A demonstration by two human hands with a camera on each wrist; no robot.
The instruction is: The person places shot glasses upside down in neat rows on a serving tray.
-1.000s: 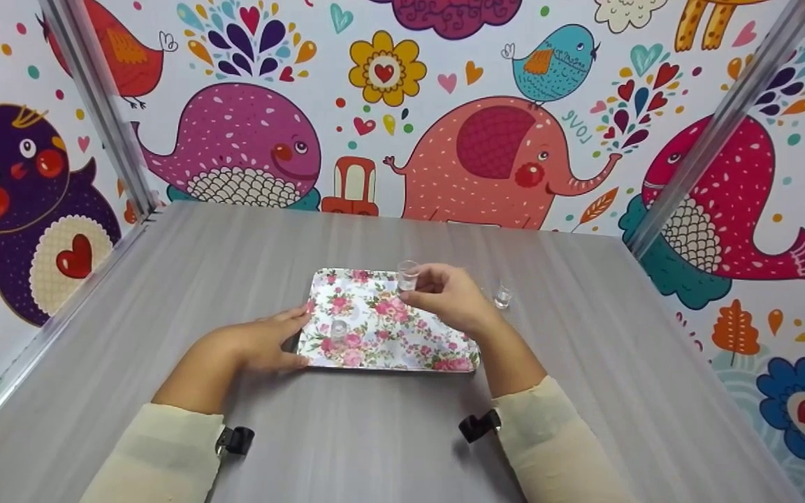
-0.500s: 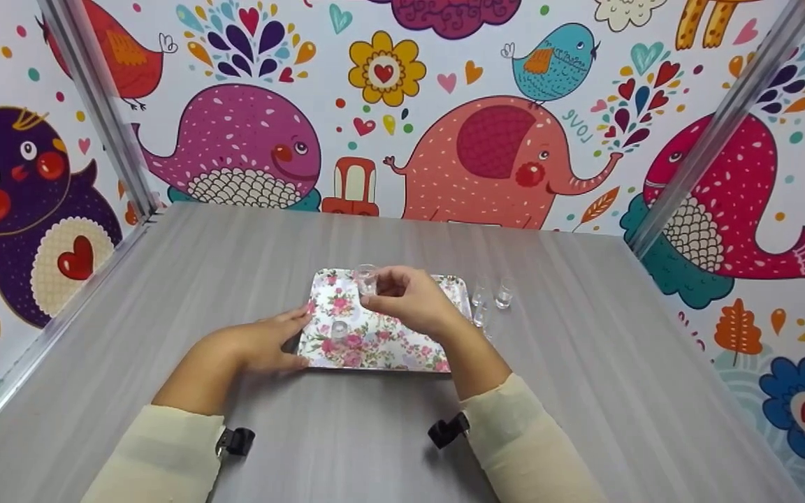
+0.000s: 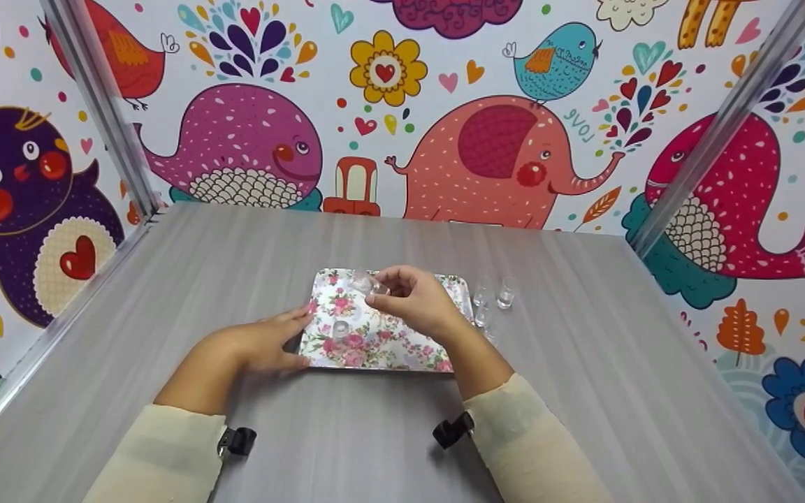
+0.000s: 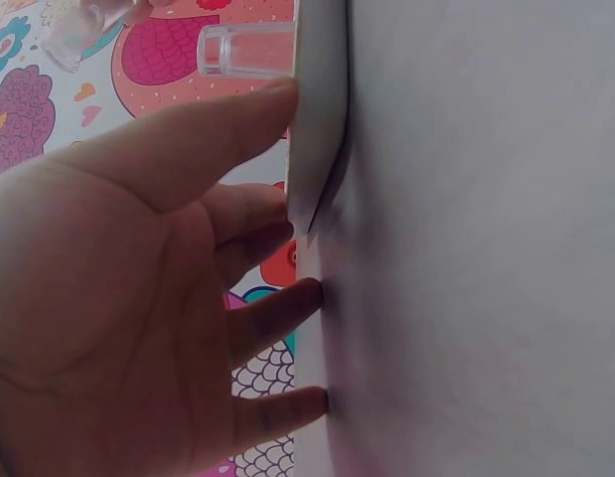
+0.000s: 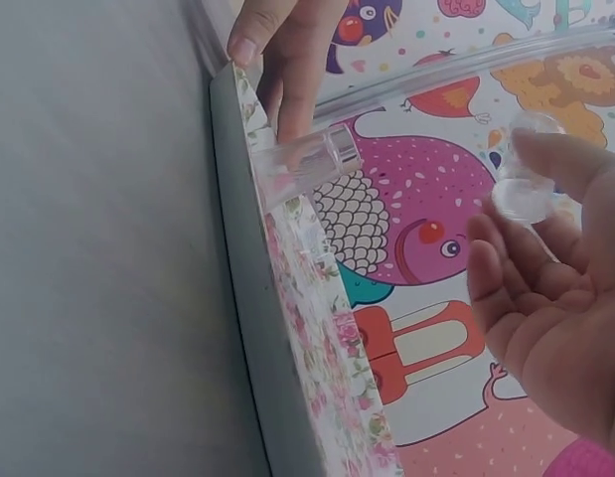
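My right hand (image 3: 413,300) pinches a small clear shot glass (image 3: 363,282) by thumb and fingers, over the back left part of the floral tray (image 3: 402,346). In the right wrist view this held glass (image 5: 526,199) is tilted and off the tray. Another shot glass (image 3: 340,330) stands upside down on the tray's left part; its thick base (image 4: 214,52) points away from the tray in the left wrist view. My left hand (image 3: 263,342) rests at the tray's left edge, thumb on the near corner, the other fingers spread fairly straight along the side.
Several more clear shot glasses (image 3: 506,295) stand on the grey table (image 3: 549,405) just right of the tray, partly hidden behind my right hand. Printed cartoon walls (image 3: 360,140) and metal posts (image 3: 98,105) enclose the table at the back and sides.
My right hand has moved left over the tray with the shot glass, which has gone from upright to tilted. The left hand and the tray have stayed in place.
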